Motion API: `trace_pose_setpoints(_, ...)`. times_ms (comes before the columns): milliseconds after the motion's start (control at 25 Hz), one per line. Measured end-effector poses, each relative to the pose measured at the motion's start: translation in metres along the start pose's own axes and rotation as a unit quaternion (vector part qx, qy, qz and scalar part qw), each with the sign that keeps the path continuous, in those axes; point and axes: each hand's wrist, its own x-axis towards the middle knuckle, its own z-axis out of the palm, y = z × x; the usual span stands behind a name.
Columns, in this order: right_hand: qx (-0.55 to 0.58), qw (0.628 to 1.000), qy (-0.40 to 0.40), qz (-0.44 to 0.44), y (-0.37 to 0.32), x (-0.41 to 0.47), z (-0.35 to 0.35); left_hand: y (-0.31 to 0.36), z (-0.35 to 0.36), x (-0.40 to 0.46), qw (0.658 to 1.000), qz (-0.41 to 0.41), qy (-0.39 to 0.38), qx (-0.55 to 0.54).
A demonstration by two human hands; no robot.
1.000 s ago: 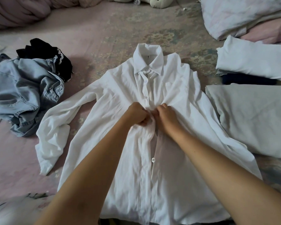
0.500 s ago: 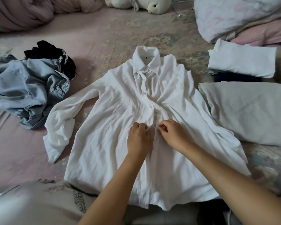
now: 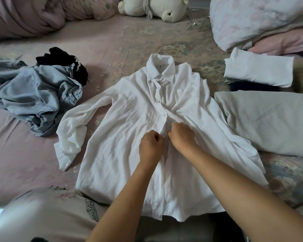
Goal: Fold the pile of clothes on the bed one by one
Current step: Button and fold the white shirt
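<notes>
- At the middle of the white shirt (image 3: 129, 137), along its button strip, both hands work knuckle to knuckle: the left hand (image 3: 151, 145) has its fingers curled and pinches the fabric edge on its side, and the right hand (image 3: 181, 136) is curled the same way, pinching the facing edge just beside it.
- Just above the hands a white button (image 3: 163, 114) sits on the strip, with creases running out from it.
- Around them the shirt lies front up and flat on the bed (image 3: 112, 41), collar (image 3: 160, 69) at the far end, hem nearest the person; its left-hand sleeve (image 3: 73, 133) trails out and bends back toward the hem.
- Left of the shirt, apart from it, a crumpled pale denim garment (image 3: 35, 100) lies with a black garment (image 3: 63, 62) touching its far edge.
- Right of the shirt lies a flat grey folded piece (image 3: 273, 121), and beyond that a folded white piece (image 3: 257, 70) rests on something dark.
- Farther back a cream soft toy (image 3: 156, 7) lies near the bedding.
</notes>
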Motion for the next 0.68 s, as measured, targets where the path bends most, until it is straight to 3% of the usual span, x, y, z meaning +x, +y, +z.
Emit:
trace_pose_setpoints(160, 0.128, 0.990, -0.029, 0.043, 0.002, -0.009, -0.006, 0.003, -0.003, 0.000, 0.998, -0.033, -0.014, -0.056)
trace_pose_setpoints(320, 0.347, 0.932, -0.062, 0.087, 0.008, -0.024, -0.003, 0.003, -0.004, -0.003, 0.994, -0.043, -0.035, -0.090)
trace_pose_setpoints(680, 0.434, 0.894, -0.047, 0.096, 0.009, -0.029, 0.006, -0.004, -0.009, -0.009, 0.983, -0.072, -0.061, -0.160)
